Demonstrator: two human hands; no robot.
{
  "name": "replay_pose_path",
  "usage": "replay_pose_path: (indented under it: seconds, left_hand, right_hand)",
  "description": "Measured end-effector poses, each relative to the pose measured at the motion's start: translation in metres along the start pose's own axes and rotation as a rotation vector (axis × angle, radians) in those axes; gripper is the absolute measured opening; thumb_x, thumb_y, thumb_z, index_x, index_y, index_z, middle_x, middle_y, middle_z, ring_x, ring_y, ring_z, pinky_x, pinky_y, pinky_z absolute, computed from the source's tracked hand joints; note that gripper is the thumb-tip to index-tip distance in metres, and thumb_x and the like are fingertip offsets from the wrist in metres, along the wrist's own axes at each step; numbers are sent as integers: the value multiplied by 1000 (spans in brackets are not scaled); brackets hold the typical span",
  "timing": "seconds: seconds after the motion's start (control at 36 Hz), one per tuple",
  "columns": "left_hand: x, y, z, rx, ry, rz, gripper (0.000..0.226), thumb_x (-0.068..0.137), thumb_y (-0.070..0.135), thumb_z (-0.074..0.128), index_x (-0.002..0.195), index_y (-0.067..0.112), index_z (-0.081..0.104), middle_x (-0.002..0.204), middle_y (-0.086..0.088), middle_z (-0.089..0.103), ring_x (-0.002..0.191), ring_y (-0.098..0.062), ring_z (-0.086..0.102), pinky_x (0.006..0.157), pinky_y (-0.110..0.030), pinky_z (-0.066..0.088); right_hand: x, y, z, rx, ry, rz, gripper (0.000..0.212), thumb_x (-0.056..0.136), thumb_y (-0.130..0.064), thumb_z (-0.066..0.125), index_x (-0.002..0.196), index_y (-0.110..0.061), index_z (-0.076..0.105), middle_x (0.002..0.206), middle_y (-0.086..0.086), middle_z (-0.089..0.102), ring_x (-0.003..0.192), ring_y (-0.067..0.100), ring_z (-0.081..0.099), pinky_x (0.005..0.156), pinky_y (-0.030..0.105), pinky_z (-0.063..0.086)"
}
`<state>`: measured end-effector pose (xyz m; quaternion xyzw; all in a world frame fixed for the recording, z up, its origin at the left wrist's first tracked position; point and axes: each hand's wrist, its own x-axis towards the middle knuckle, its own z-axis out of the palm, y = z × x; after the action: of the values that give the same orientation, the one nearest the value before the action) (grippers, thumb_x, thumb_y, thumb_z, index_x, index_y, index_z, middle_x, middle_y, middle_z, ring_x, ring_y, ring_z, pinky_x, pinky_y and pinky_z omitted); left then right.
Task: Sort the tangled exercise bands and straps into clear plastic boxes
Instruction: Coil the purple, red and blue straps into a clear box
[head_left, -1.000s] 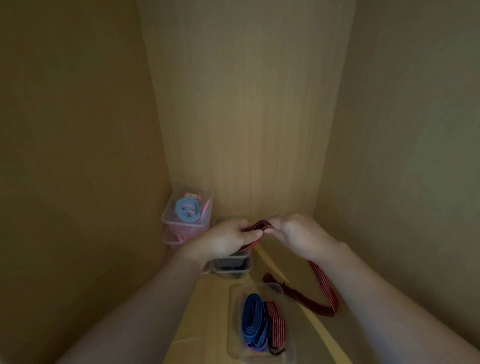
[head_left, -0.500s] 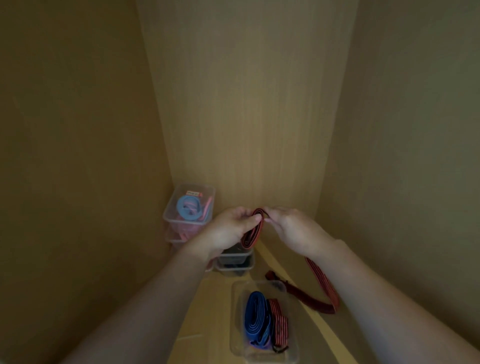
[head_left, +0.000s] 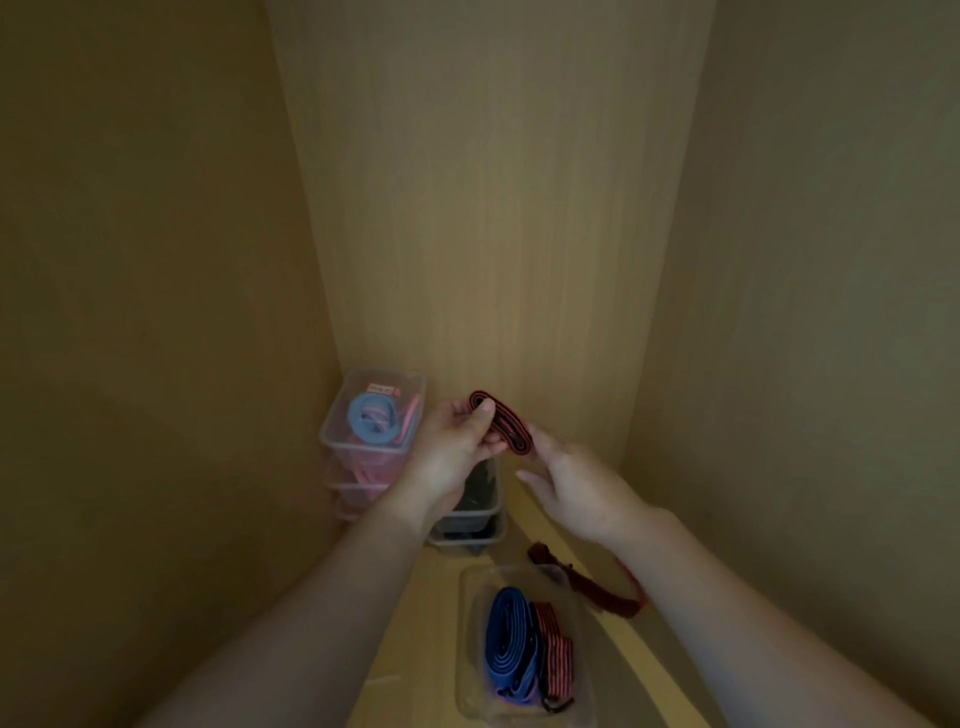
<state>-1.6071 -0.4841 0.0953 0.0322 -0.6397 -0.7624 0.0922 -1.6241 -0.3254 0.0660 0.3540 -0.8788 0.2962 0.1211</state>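
Note:
A red-and-black striped strap (head_left: 501, 422) is folded into a flat coil held up in front of the back wall. My left hand (head_left: 457, 447) pinches the coil between thumb and fingers. My right hand (head_left: 576, 480) touches the coil's right end with its fingertips, and the strap's loose tail (head_left: 597, 590) runs under that wrist down to the shelf. Below the hands stands an open clear plastic box (head_left: 470, 623) that holds a rolled blue band (head_left: 506, 644) and a folded red striped strap (head_left: 553, 652).
A stack of clear boxes (head_left: 395, 382) with blue and pink bands stands in the back left corner. Beside it a lower stack of boxes (head_left: 467, 530) holds dark straps. Wooden walls close in on the left, back and right.
The strap has been wound into a tighter, longer coil and lifted slightly. My right hand has slid down and right along the strap.

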Motion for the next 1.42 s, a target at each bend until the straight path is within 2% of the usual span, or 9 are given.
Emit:
replay_pose_path:
  seconds: [0.14, 0.22, 0.36, 0.5, 0.69, 0.89, 1.08, 1.28, 1.42]
  left_hand:
    - [-1, 2, -3, -14, -78, -116, 30, 98, 8, 52, 122, -7, 44, 112, -26, 60, 88, -24, 66, 84, -38, 57]
    - [3, 4, -9, 345, -114, -45, 15, 92, 21, 59, 106, 15, 59, 111, -11, 66, 104, -24, 64, 100, -45, 48]
    - [5, 11, -15, 694, -286, 35, 13, 95, 33, 57, 98, 26, 68, 98, -7, 72, 99, -26, 66, 96, -45, 49]
    - [0, 8, -10, 665, -317, -24, 16, 102, 28, 44, 106, 21, 58, 105, -12, 68, 102, -29, 63, 98, -46, 46]
    - [4, 11, -12, 836, -358, -69, 33, 96, 44, 52, 107, 18, 69, 96, -3, 72, 90, -18, 68, 87, -31, 49]
    - [7, 19, -6, 630, -437, -48, 12, 97, 23, 55, 89, 18, 62, 71, 4, 60, 61, -5, 55, 52, -10, 42]
    - [6, 9, 0, 236, -296, -89, 14, 99, 20, 50, 94, 8, 56, 53, 6, 53, 45, -3, 46, 44, -16, 38]
    - [6, 6, 7, 103, -142, -83, 20, 101, 23, 46, 98, 8, 58, 66, -4, 48, 52, -7, 45, 55, -24, 48]
    - [0, 9, 11, -57, -179, -108, 23, 101, 18, 46, 113, 0, 54, 81, -10, 59, 57, -11, 53, 66, -32, 59]
  right_hand:
    - [6, 8, -9, -74, 123, -49, 40, 97, -33, 52, 133, -15, 52, 118, 4, 65, 104, 20, 63, 83, 32, 51]
    - [7, 15, -19, -182, 3, -81, 42, 98, -31, 49, 137, -16, 48, 124, 4, 62, 107, 20, 61, 83, 29, 50]
    - [11, 15, -25, -249, -63, -163, 40, 98, -32, 49, 136, -17, 49, 116, 2, 64, 99, 19, 61, 74, 25, 43]
    - [13, 20, -27, -221, 17, -102, 37, 98, -41, 45, 121, -17, 58, 103, 1, 67, 90, 19, 64, 73, 33, 50]
    - [12, 18, -35, -270, -72, -119, 38, 98, -38, 45, 125, -14, 59, 106, 2, 68, 92, 17, 63, 68, 21, 38]
    - [20, 15, -37, -220, -129, -133, 31, 99, -35, 47, 120, -16, 60, 103, 2, 65, 91, 20, 61, 73, 32, 47]
    - [15, 10, -32, -155, -72, -62, 45, 101, -30, 42, 144, -16, 37, 133, 6, 56, 116, 22, 56, 93, 35, 47]
    - [14, 8, -24, -133, -80, -47, 72, 95, -22, 58, 153, -21, 16, 141, 3, 48, 124, 18, 50, 95, 17, 34]
    - [13, 8, -18, -90, -60, -26, 95, 82, -42, 70, 153, -25, 9, 143, -1, 49, 124, 16, 51, 99, 28, 45]
